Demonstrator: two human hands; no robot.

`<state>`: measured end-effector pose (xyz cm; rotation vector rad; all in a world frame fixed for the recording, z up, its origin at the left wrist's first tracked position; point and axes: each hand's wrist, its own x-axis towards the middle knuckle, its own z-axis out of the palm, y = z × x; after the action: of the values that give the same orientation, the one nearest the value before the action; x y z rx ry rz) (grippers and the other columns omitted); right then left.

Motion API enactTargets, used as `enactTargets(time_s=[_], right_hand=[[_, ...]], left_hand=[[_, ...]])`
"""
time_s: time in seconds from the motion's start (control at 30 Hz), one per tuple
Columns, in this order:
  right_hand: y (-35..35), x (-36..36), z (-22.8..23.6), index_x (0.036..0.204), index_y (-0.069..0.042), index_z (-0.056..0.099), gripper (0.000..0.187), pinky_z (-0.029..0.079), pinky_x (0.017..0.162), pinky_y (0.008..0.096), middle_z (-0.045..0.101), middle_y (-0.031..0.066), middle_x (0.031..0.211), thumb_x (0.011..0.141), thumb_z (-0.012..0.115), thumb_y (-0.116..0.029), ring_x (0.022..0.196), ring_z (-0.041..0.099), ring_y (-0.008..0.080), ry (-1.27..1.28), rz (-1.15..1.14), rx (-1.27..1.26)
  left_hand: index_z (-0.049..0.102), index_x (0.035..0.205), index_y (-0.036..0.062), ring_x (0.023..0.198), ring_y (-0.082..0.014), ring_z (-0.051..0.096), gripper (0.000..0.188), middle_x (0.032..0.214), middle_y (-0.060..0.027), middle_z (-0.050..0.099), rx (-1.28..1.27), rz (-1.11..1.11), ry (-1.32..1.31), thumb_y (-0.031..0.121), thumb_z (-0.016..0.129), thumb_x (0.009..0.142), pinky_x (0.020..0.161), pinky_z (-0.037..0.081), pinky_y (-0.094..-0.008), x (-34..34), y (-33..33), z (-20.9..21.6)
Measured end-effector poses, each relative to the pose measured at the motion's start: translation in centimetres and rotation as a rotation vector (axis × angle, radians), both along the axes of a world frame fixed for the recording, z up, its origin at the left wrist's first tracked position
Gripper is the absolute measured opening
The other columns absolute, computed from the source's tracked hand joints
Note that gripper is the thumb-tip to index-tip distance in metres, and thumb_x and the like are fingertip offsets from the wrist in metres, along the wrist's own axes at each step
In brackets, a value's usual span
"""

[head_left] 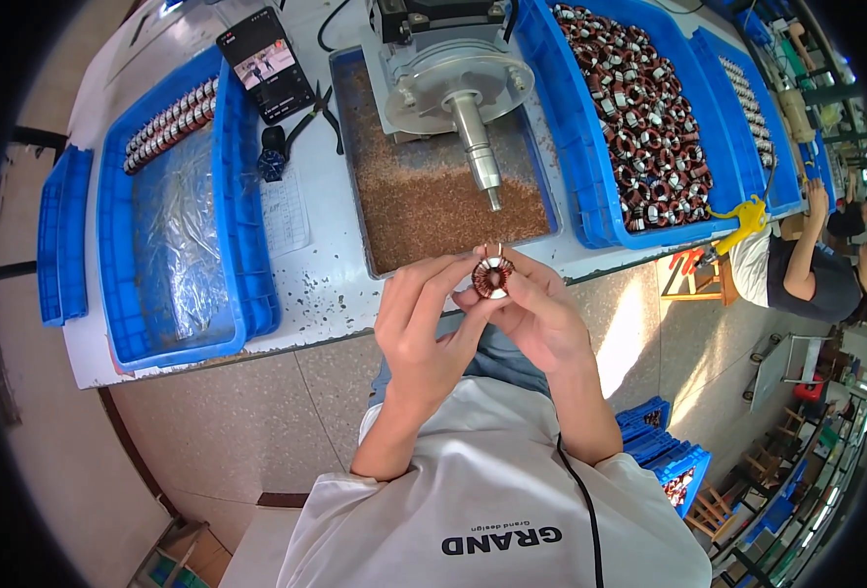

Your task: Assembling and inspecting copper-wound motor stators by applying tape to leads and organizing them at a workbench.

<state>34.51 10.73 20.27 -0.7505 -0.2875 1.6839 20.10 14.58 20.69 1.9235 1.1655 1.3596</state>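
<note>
A white shirt (482, 461) bears dark lettering (502, 541) on its chest. At left, a blue bin (240, 211) holds ring rows (171, 122) beside clear plastic (184, 245); at right, another blue bin (576, 167) is heaped with wound rings (644, 127). A shallow tray (524, 157) contains brown granules (433, 220). The left hand (419, 309) and right hand (556, 318), fingers curled nearly closed, pinch one copper-and-white coil (481, 278) between them, near the tray's front edge.

On my head, the left of two side-by-side wide cameras looked steeply down over my shirt (492, 456), with my left hand (419, 318) and right hand (551, 328) close below, mid-view. The table (321, 309) spread across the upper part, and the floor (228, 421) stretched off toward the round, dark rim.
</note>
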Motion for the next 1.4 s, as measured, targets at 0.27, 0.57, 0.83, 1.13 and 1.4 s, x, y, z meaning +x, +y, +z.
enactTargets(time_s=[0.27,0.57,0.83,1.13,1.4], right_hand=[[0.8,0.8,-1.6,0.136,0.004,0.058,0.037,0.055,0.099,0.0381,0.070,0.0161,0.110,0.105,0.059,-0.015,0.099,0.068,0.0237,0.277,-0.002,0.081],[1.6,1.5,-1.6,0.131,0.003,0.058,0.041,0.054,0.091,0.0383,0.070,0.0157,0.101,0.109,0.053,-0.032,0.097,0.066,0.0298,0.219,0.005,0.014],[2.0,1.6,-1.4,0.121,0.004,0.064,0.028,0.055,0.096,0.0363,0.070,0.0161,0.108,0.107,0.056,-0.019,0.101,0.067,0.0257,0.325,0.010,0.047],[2.3,0.9,-0.8,0.126,0.004,0.061,0.033,0.053,0.099,0.0367,0.070,0.0157,0.104,0.108,0.056,-0.024,0.099,0.066,0.0248,0.277,-0.042,-0.019],[2.6,0.2,-0.1,0.122,0.004,0.063,0.028,0.053,0.099,0.0353,0.069,0.0153,0.110,0.107,0.058,-0.019,0.102,0.066,0.0235,0.280,-0.093,-0.016]], left_hand=[[0.074,0.112,0.0021,0.081,-0.0199,0.065,0.044,0.103,-0.0087,0.074,-0.160,-0.063,-0.065,0.002,0.086,0.070,0.079,0.050,-0.0304,1.3,0.3,0.7],[0.074,0.112,0.0016,0.076,-0.0181,0.064,0.043,0.099,-0.0078,0.075,-0.180,-0.051,-0.050,0.002,0.085,0.071,0.076,0.048,-0.0279,2.1,0.9,0.5],[0.075,0.111,0.0021,0.074,-0.0159,0.062,0.041,0.096,-0.0063,0.076,-0.124,0.039,-0.005,0.001,0.085,0.072,0.075,0.047,-0.0272,2.7,0.7,0.5],[0.076,0.109,0.0020,0.071,-0.0146,0.059,0.039,0.093,-0.0050,0.075,-0.151,0.073,-0.010,-0.001,0.085,0.072,0.076,0.046,-0.0267,2.9,0.9,0.4],[0.076,0.110,0.0011,0.069,-0.0140,0.057,0.038,0.090,-0.0046,0.074,-0.162,0.047,-0.021,-0.003,0.084,0.073,0.076,0.046,-0.0257,2.4,1.3,0.5]])
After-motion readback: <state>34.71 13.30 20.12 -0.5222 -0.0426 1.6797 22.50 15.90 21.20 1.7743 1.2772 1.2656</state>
